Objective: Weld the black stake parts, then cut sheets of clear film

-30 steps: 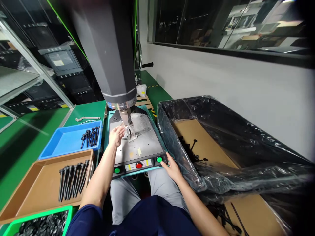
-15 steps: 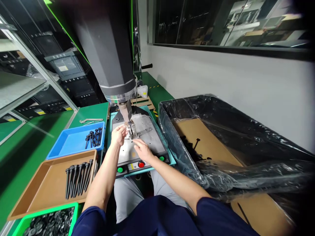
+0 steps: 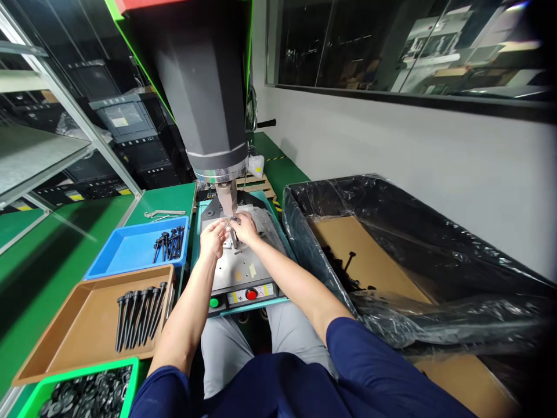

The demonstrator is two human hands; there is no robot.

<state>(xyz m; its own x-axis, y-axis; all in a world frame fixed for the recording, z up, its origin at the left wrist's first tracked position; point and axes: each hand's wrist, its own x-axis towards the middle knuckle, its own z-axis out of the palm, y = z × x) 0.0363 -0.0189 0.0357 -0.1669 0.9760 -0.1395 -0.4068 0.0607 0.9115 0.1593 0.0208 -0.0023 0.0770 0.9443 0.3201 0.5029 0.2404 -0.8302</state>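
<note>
Both hands meet at the small metal fixture (image 3: 227, 244) beneath the tapered metal horn (image 3: 227, 197) of a press-like machine (image 3: 204, 98). My left hand (image 3: 213, 238) is on the fixture's left, thumb and fingertips pinched together; whatever is between them is too small to tell. My right hand (image 3: 245, 229) curls over the fixture's top from the right, its thumb and fingers closed on a small black part (image 3: 235, 220) just under the horn. The fingers partly cover that part, so its full shape is hidden.
Left of the machine stand a blue tray (image 3: 126, 247) and a brown tray (image 3: 87, 313), both with black headed rods, and a green bin (image 3: 134, 383) of black rings. At right is a plastic-lined box (image 3: 317, 264). A red button (image 3: 251, 294) sits on the machine's front.
My right hand has moved forward from the base plate up to the fixture's top and closed on the small black part. The left hand stays pinched beside the fixture. The view has shifted slightly.
</note>
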